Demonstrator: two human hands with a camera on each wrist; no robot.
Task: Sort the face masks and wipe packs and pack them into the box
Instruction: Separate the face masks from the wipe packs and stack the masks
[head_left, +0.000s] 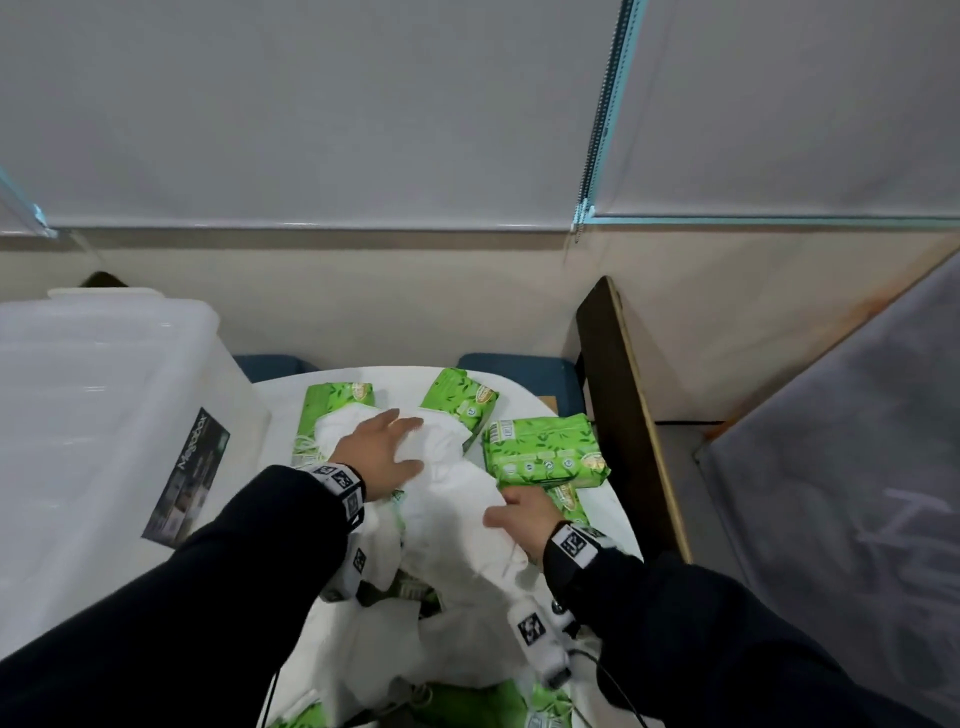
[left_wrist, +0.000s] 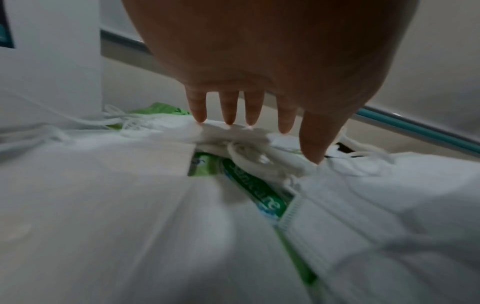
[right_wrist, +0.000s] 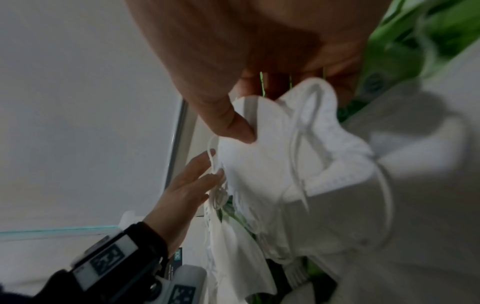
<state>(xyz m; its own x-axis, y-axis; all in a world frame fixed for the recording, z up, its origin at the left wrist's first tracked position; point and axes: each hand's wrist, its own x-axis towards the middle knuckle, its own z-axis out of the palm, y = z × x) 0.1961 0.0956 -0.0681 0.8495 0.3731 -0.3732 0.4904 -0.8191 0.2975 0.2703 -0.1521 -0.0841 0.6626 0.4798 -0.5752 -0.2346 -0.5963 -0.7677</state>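
While pleated white masks (head_left: 457, 514) cover glossy packs (head_left: 545, 449): left hand (head_left: 382, 454) flat, fingers straight; right hand (head_left: 524, 519) pinching one.

Grey blinds (head_left: 311, 104), dark board (head_left: 618, 415)

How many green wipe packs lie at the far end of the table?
3: one far left under the masks, one in the middle, one on the right. More peek from under the masks nearer; some may be hidden.
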